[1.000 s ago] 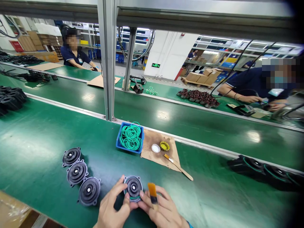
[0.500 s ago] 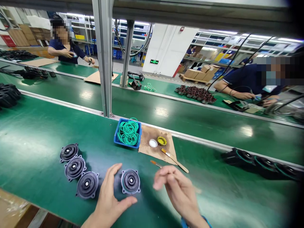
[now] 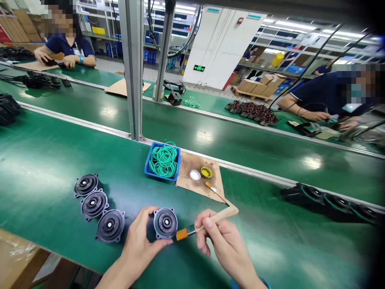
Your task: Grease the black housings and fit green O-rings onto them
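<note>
My left hand curves round the left side of a round black part with a grey rim, thumb at its lower edge and fingers at its upper left. In my right hand is a brush with a pale wooden handle; its orange bristles are just right of the part's lower edge. A second brush lies on stained cardboard, beside a yellow-rimmed pot and a white round lid. Green rings fill a blue tray.
Three similar round parts stand at the left. More black parts with green rings lie at the right by the metal rail. A metal post rises behind the tray. Two people work across the line.
My right hand now grips the brush, its bristles near the part. My left hand has closed in against the part. The view has shifted slightly.
</note>
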### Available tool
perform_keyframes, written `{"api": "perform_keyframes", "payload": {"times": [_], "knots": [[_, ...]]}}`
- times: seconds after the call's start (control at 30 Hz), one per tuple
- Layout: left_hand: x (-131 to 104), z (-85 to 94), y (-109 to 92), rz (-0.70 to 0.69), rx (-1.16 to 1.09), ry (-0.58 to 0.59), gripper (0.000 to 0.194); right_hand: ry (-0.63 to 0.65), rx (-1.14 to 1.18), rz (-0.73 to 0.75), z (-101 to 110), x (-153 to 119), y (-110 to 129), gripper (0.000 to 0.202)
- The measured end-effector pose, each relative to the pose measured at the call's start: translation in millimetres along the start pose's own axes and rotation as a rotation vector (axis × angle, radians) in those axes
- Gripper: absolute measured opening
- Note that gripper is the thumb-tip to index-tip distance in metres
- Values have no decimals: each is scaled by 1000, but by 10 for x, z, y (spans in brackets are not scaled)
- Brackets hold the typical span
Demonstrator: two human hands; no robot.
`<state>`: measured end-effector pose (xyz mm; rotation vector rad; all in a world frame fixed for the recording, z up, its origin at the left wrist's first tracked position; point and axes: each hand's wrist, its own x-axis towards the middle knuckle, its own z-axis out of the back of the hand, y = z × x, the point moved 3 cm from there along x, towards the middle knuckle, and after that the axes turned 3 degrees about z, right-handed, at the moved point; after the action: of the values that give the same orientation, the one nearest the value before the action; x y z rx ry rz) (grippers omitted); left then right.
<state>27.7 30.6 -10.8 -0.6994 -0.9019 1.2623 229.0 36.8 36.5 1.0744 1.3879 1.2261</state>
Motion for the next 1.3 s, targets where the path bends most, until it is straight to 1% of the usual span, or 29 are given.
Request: {"api": "perform_keyframes", "payload": {"times": [0.07,0.33,0.43,0.57,0.63,0.7,0.83,1.0,1.1,1.17,1.23,1.3], "knots": [[-3,2,-9,1,1,0,60,25,-32,15,-19,9,-16,50],[-1,3,-18,-1,-23,4,58,42,-133,69,-62,64,-75,52],[4,6,-17,0,-44,7,56,30,-262,177,-21,114,-46,55],[18,12,-27,-19,-44,0,57,40,-444,393,15,189,50,53],[18,12,-39,-50,-48,-10,58,56,-490,472,11,216,105,51],[10,8,-52,-93,-55,-18,58,74,-512,521,-2,232,160,51],[-16,-4,-70,-173,-50,-26,54,103,-526,545,-35,243,238,50],[-44,-30,-82,-226,-27,-15,52,124,-481,564,-100,199,263,46],[-66,-55,-89,-250,-2,-28,49,91,-433,520,-124,134,277,45],[-82,-72,-91,-265,24,-42,47,20,-434,510,-109,86,309,46],[-94,-87,-94,-275,52,-56,46,-63,-483,542,-82,49,358,48],[-101,-98,-101,-284,78,-59,44,-108,-546,584,-68,34,402,48]]}}
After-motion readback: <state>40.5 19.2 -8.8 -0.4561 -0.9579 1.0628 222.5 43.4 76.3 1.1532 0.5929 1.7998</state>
